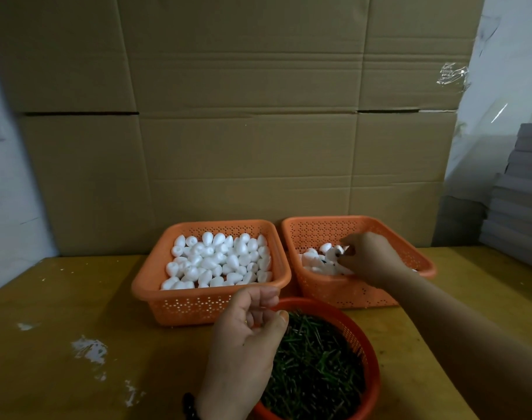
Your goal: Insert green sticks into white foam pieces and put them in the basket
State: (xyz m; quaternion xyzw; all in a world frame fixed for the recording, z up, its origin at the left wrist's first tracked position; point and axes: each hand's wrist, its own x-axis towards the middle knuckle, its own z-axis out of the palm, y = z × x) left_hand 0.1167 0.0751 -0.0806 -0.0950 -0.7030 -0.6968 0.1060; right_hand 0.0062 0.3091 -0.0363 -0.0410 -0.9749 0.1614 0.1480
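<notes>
The right hand (368,258) reaches forward over the near wall of the right orange basket (422,262), its fingers curled down onto the white foam pieces (314,262) lying there; it seems to pinch one of them, though the fingertips hide exactly what they hold. The left hand (247,334) hovers over the left rim of the round red basket (372,353), fingers loosely curled toward the thumb; whether anything sits between them cannot be told. There are three baskets on the yellow table (77,313): two rectangular orange ones side by side at the back and the round red one just in front of them. The left orange basket (174,301) is filled with dozens of plain white foam eggs (219,259), too many to count; the right one holds a smaller pile, a few showing dark spots. The red basket is heaped with green sticks (316,368), uncountable. A dark band (189,406) circles the left wrist. Flattened cardboard (246,116) stands behind the baskets, and a stack of grey sheets (522,195) rises at the far right. White scuffs mark the tabletop.
</notes>
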